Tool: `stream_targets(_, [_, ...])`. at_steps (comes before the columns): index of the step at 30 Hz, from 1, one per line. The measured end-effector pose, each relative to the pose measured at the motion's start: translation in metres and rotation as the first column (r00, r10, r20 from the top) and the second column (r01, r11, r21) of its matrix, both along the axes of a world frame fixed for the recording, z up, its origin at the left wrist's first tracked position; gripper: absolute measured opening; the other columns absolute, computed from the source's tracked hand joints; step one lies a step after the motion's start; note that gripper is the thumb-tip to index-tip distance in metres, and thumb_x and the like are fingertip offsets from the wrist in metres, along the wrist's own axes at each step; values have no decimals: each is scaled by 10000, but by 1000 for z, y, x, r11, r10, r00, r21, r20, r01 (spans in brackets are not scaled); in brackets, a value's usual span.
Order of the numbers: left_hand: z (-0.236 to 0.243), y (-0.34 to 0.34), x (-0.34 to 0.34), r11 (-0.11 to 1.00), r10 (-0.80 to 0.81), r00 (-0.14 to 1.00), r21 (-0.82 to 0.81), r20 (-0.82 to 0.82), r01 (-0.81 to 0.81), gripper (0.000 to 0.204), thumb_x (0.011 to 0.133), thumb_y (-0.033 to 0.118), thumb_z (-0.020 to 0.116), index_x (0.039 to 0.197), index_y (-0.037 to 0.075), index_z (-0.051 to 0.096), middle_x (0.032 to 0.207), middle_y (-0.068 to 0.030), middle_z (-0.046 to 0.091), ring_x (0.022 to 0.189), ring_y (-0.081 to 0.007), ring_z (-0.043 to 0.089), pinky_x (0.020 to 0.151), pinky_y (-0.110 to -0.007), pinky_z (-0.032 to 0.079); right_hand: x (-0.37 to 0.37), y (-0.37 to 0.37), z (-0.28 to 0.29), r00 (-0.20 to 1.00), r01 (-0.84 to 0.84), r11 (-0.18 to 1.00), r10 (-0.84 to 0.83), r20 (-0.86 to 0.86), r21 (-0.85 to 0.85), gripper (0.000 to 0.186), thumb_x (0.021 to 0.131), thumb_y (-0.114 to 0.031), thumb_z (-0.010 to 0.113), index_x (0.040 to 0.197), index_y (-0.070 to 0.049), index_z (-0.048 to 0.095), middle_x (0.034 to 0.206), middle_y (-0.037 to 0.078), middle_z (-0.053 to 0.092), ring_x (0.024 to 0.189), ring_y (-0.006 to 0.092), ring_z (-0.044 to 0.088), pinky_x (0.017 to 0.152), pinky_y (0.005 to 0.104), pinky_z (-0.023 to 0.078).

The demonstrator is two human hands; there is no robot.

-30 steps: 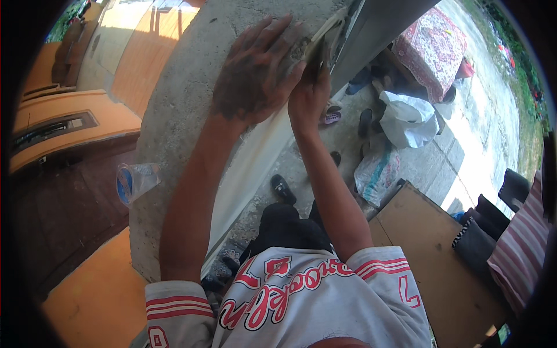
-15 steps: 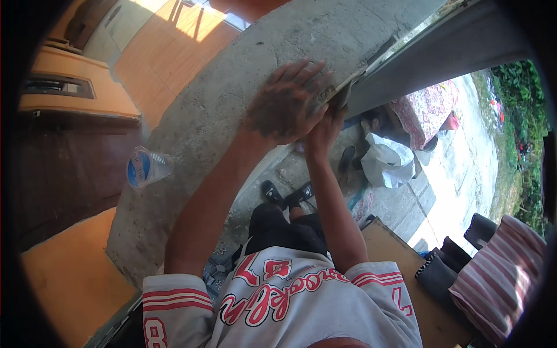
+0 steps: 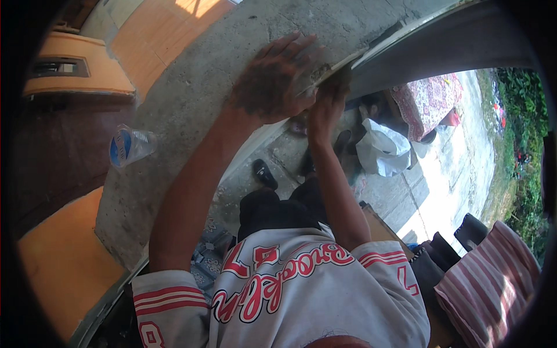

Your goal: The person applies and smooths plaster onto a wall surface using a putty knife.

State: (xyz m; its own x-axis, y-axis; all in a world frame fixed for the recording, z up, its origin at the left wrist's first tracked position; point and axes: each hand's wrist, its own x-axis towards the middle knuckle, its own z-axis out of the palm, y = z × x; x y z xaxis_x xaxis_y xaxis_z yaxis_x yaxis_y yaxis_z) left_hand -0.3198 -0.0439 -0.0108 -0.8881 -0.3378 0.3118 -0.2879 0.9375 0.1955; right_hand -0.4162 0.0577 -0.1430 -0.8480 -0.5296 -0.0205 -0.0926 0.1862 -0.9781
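Note:
My left hand (image 3: 272, 75), darkly smudged on its back, lies on the rough grey concrete ledge (image 3: 174, 93) at its right-hand edge, fingers stretched out and slightly apart. Just right of it, lower on the edge, my right hand (image 3: 326, 110) has its fingers closed on something I cannot make out, next to a narrow pale strip (image 3: 345, 61) running along the edge. A dark grey beam or panel (image 3: 423, 46) extends beside the strip. An empty clear plastic cup with a blue label (image 3: 132, 145) lies on its side on the ledge, left of my left forearm.
Below are dark footwear (image 3: 264, 173), a white sack (image 3: 383, 148) and a red-patterned cloth (image 3: 423, 101). At lower right are grey items (image 3: 470, 232) and a striped cloth (image 3: 487, 284). An orange wall (image 3: 75, 261) and brown door (image 3: 69, 139) stand left, greenery (image 3: 528, 127) at right.
The view has turned, bringing more greenery in at the right and tilting the ledge's edge. Both hands stay together at that edge, shifted slightly, with the left still flat and the right still closed.

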Motion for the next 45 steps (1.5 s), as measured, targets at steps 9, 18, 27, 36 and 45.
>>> stream_targets(9, [24,10,-6,983,183,977,-10,111,-183,769,724,349,768,1426,195,495,1530,-75,380,1419,-319,348,1173,-447,321,7,8,-70,639,57,998,-42,768,7,502,1045,-253,406,1452,39,378,1402,168,502,1265,280,508,1055,384,385])
stream_targets(18, [7,11,-1,961,276,961,8,-15,-276,771,698,435,784,1391,206,535,1511,-26,431,1403,-268,389,1181,-445,319,-43,16,-3,892,12,971,98,442,-239,447,1056,-286,415,1331,61,477,1261,160,556,1108,210,529,966,352,415])
stream_targets(27, [14,12,-2,955,296,955,10,14,-296,765,690,451,787,1376,208,552,1508,-16,436,1399,-266,394,1181,-449,318,-33,10,-45,573,11,993,93,814,-121,489,1041,-280,443,1412,36,408,1323,143,539,1179,251,536,1011,359,405])
stream_targets(36, [15,6,-5,963,270,963,18,18,-270,808,666,478,799,1386,220,536,1479,-23,461,1382,-273,411,1167,-476,315,-44,12,-5,857,14,986,72,511,-164,468,1051,-269,436,1373,70,434,1311,166,549,1150,245,543,974,351,418])
stream_targets(45, [3,1,-1,972,233,972,23,-24,-233,790,667,506,808,1360,219,561,1463,-32,474,1354,-269,437,1144,-469,324,-26,4,23,930,74,967,22,367,-244,474,1065,-270,411,1391,73,388,1296,155,531,1126,229,515,988,338,398])
